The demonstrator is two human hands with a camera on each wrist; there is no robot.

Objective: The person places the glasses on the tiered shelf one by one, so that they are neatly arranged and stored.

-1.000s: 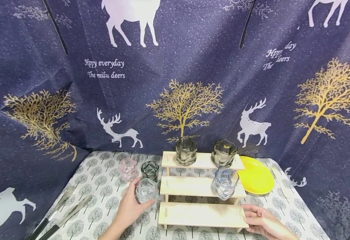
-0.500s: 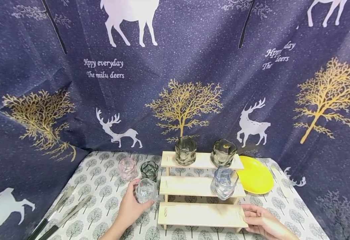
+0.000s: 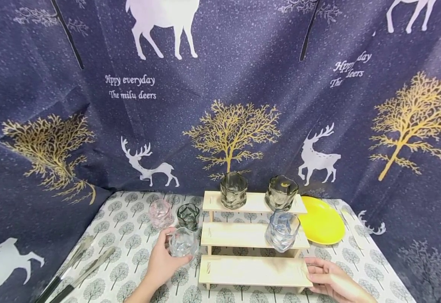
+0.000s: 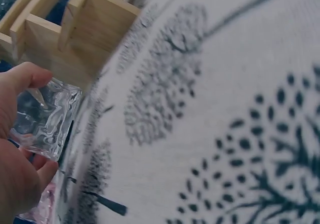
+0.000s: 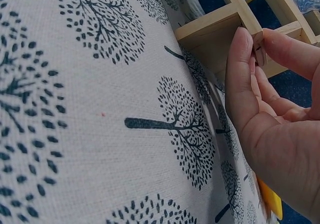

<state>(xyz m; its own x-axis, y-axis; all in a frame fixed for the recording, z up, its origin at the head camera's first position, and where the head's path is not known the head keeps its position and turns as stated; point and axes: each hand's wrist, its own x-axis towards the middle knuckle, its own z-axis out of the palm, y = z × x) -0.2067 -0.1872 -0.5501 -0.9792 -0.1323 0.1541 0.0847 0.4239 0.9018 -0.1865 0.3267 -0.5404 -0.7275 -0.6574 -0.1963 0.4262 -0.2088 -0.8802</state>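
- The left hand [image 3: 162, 257] holds the clear glass [image 3: 183, 243], at the lower centre-left of the frame, just left of the wooden rack [image 3: 256, 271]. Thumb and fingers are curled round opposite sides of its wall; this probably steadies the smooth glass and leaves the rim free. Whether its base touches the patterned cloth [image 3: 129, 290] I cannot tell.
- The right hand [image 3: 331, 277], at lower right, pinches the right end of the rack's lowest board between thumb and fingertip, as the right wrist view shows. The likely reason is to brace the light-looking rack against sliding.
- Just above the clear glass in the head view, the dark green glass [image 3: 188, 215] stands beside the pink glass [image 3: 161, 213], both on the cloth.
- Two grey glasses [image 3: 233, 191] stand apart on the top board, while the blue glass [image 3: 282, 231] sits towards the middle board's right end; the spacing seems meant to separate them.
- The yellow plate [image 3: 321, 221] lies right of the rack.
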